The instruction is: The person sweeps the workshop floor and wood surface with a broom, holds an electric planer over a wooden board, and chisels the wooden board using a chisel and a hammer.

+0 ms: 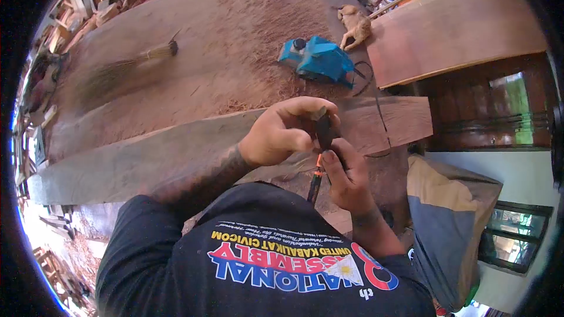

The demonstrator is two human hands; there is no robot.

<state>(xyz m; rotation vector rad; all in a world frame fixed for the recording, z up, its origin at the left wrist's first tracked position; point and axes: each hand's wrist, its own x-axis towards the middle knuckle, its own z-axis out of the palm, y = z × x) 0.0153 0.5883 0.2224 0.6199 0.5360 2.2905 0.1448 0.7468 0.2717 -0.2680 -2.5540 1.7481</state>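
My left hand (pixel 282 132) is curled, its thumb and fingers closing around the upper part of a small dark flat piece (pixel 324 134). Just below and to the right, my right hand (pixel 350 182) pinches at the lower end of that piece, thumb on top. A tool with an orange-and-black handle (pixel 315 183) slants down beside the right hand's fingers; its tip is hidden, and I cannot tell whether it joins the dark piece. Beneath both hands lies a long wooden plank (pixel 385 118). Beyond them a teal electric planer (pixel 323 61) rests on the shavings-covered surface.
A stick broom (pixel 126 71) lies at the far left among wood dust. A dog (pixel 354 25) lies beyond the planer, near a wide board (pixel 458 23). The planer's cord (pixel 382 114) crosses the plank. Scrap wood (pixel 106 12) is piled upper left; people's legs show at the top.
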